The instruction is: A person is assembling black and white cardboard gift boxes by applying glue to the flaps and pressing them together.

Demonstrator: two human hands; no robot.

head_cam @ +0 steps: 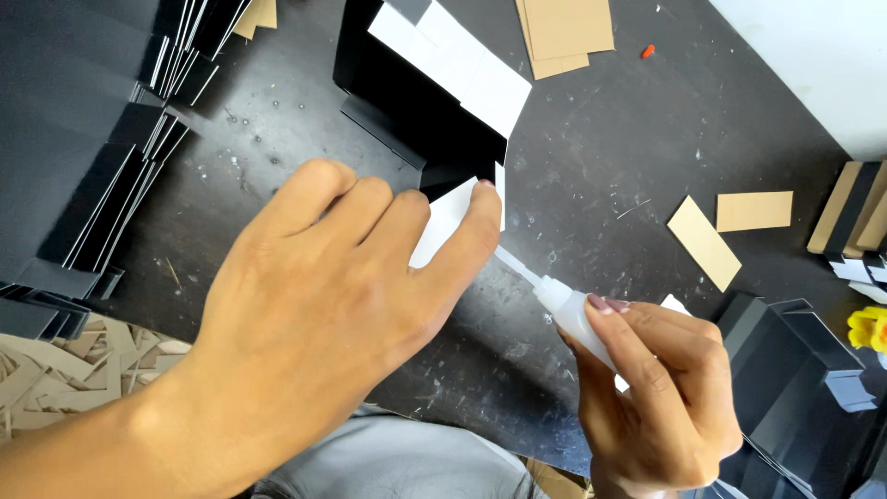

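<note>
My left hand (pixel 346 268) lies flat on a black, unfolded cardboard box blank (pixel 416 102) with white inner flaps, its fingertips pressing down a white flap (pixel 447 214). My right hand (pixel 661 388) grips a small translucent glue bottle (pixel 571 312). The bottle's thin nozzle points up-left and meets the edge of the white flap beside my left index finger.
Stacks of black box blanks (pixel 83 139) fill the left side. Brown card pieces lie at the top (pixel 564 32) and at the right (pixel 730 226). Folded black boxes (pixel 804 370) sit at lower right, with a yellow flower (pixel 868 328). Card scraps (pixel 65 370) lie at lower left. A small red item (pixel 649 51) rests on the dark table.
</note>
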